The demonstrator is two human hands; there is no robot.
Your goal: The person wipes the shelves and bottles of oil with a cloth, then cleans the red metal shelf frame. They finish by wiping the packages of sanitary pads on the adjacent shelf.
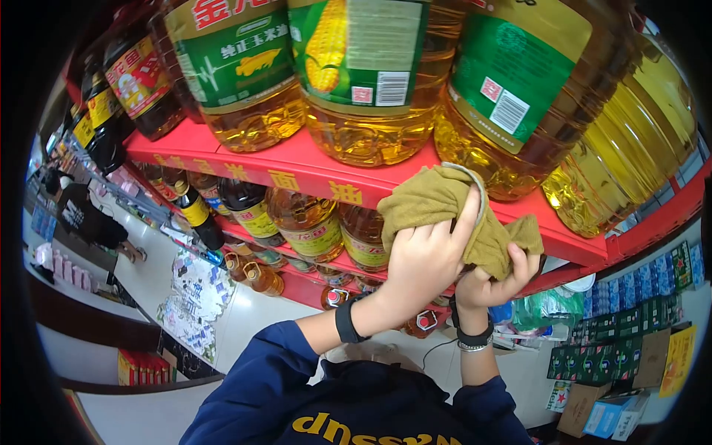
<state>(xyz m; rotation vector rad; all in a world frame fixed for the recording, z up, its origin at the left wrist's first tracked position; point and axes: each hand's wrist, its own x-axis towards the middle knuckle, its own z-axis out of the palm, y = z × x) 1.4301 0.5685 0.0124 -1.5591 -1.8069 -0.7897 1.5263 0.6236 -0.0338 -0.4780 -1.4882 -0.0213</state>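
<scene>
1. The fingers (445, 231) of the left hand (423, 259) are curled over the top of an olive-green cloth (437, 200), gripping it in a loose bunch.
2. The right hand (493, 282) pinches the cloth's lower corner from beneath, thumb and fingers closed on the fabric.
3. The cloth sits just in front of the edge of the red shelf (297, 167), at or against its lip; whether it actually presses on the surface is hard to tell from this angle.
4. Directly above it stands a large bottle of cooking oil (512, 96), with more big bottles (363, 81) in a row to the left.
5. Judged from this, the wiping looks to be in hand: the cloth is gathered and held at the shelf edge, while the long run of shelf to the left, and the lower shelf (297, 256) of smaller bottles, show no sign either way of having been wiped.
</scene>
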